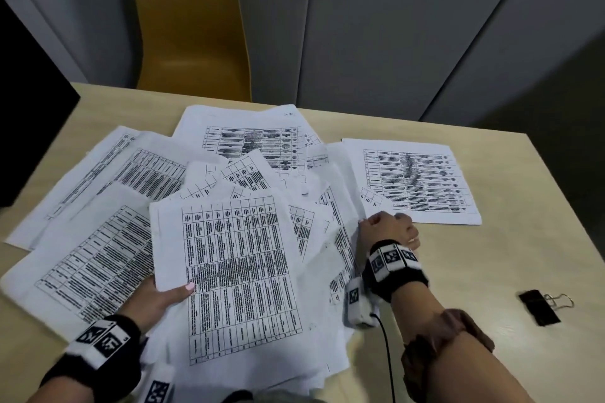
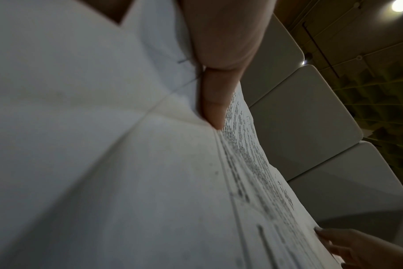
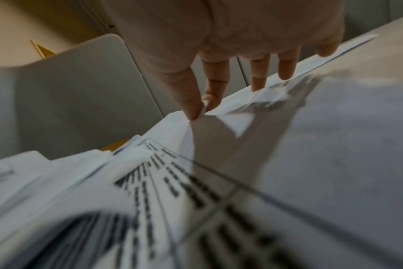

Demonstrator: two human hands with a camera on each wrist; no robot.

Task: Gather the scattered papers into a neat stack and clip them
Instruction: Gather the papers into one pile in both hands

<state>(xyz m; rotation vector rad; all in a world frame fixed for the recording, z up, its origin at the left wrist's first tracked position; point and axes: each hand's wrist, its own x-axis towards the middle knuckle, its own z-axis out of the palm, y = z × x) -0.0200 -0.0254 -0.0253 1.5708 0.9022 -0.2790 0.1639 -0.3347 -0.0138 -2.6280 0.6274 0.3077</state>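
Note:
Printed sheets with tables lie fanned out over the table [image 1: 491, 271]. My left hand [image 1: 163, 296] grips a bundle of papers [image 1: 235, 271] at its left edge, thumb on top and fingers hidden beneath. The left wrist view shows that thumb [image 2: 213, 102] pressing on the bundle [image 2: 127, 163]. My right hand [image 1: 386, 226] pinches the edge of a sheet of paper [image 1: 340, 232] in the pile's right part. In the right wrist view, thumb and forefinger [image 3: 196, 111] nip that sheet's corner [image 3: 219, 131]. A black binder clip [image 1: 540, 306] lies untouched to the right.
One sheet [image 1: 415, 180] lies apart at the right, others spread far left [image 1: 82, 180]. A yellow chair [image 1: 193, 36] stands behind the table. A dark object [image 1: 29, 108] is at the left edge. Bare tabletop surrounds the clip.

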